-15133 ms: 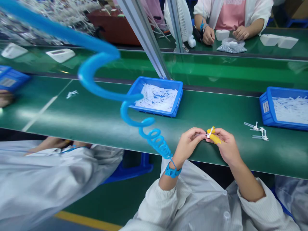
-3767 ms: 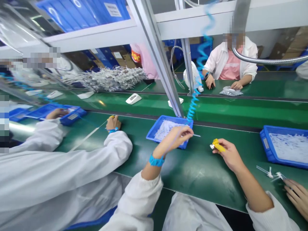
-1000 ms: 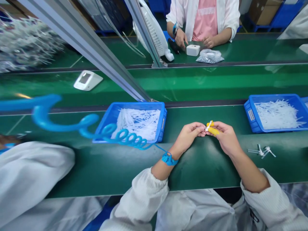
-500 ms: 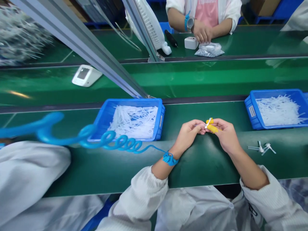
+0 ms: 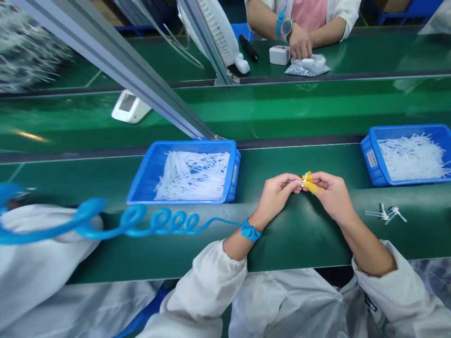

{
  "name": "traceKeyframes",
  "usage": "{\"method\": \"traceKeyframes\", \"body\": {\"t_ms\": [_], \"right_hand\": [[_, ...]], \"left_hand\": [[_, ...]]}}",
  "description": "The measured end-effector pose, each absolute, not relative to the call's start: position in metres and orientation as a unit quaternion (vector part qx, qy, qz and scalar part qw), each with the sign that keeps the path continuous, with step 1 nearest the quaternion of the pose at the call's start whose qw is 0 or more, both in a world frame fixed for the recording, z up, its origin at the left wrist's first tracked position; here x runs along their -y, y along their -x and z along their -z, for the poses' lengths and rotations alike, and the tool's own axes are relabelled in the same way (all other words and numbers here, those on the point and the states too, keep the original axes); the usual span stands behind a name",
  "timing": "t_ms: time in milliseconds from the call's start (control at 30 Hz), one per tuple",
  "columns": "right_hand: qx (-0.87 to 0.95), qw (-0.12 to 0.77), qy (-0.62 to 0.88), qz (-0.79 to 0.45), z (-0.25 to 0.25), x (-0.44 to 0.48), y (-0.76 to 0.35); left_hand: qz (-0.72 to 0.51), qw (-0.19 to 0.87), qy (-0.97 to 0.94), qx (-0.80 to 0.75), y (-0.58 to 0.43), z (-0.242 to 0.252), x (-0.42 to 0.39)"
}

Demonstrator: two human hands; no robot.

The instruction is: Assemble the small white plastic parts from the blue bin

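My left hand [image 5: 278,191] and my right hand [image 5: 331,192] meet over the green bench, fingertips pinched together. Between them is a small white plastic strip piece [image 5: 306,178], its exact kind too small to make out. Both hands grip it. Yellow covers [image 5: 310,187] wrap the thumb and a finger of my right hand. Around my left wrist sits a blue wrist strap [image 5: 251,231] with a coiled blue cord [image 5: 169,220] running left. To the right of my right hand lie several small white strip pieces [image 5: 386,214] on the bench.
Blue bins of white strips stand at left [image 5: 229,192] and right [image 5: 374,171]. A grey metal post [image 5: 141,80] slants across the left. On the bright green strip rests a white device [image 5: 129,107]. Opposite, a co-worker's hands [image 5: 300,41] touch a plastic bag [image 5: 308,68]. Another person's sleeve [image 5: 45,239] is at left.
My hands stay pinched on the white piece with only slight finger movement. The coiled cord has sagged lower. The white device has shifted right along the strip. The co-worker's hands have moved slightly.
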State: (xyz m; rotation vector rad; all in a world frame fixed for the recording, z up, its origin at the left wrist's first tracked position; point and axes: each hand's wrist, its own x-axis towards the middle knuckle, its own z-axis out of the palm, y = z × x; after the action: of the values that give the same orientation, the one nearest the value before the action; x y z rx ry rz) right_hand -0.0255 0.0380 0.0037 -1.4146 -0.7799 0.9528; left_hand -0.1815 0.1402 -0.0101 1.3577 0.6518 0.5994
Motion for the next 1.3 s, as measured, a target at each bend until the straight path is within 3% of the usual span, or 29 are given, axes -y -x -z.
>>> {"method": "traceKeyframes", "body": {"t_ms": [433,733,1300], "right_hand": [[0.326,0.568,0.655,-0.376,0.015,-0.036,0.027],[0.284,0.631,0.59,-0.416,0.014,-0.043,0.021],[0.34,0.588,0.612,-0.405,-0.002,-0.037,0.026]], "left_hand": [[-0.266,0.597,-0.699,-0.29,0.183,0.015,-0.14],[-0.232,0.727,-0.579,-0.286,0.181,0.017,-0.148],[-0.22,0.714,-0.595,-0.296,0.186,0.011,-0.145]]}}
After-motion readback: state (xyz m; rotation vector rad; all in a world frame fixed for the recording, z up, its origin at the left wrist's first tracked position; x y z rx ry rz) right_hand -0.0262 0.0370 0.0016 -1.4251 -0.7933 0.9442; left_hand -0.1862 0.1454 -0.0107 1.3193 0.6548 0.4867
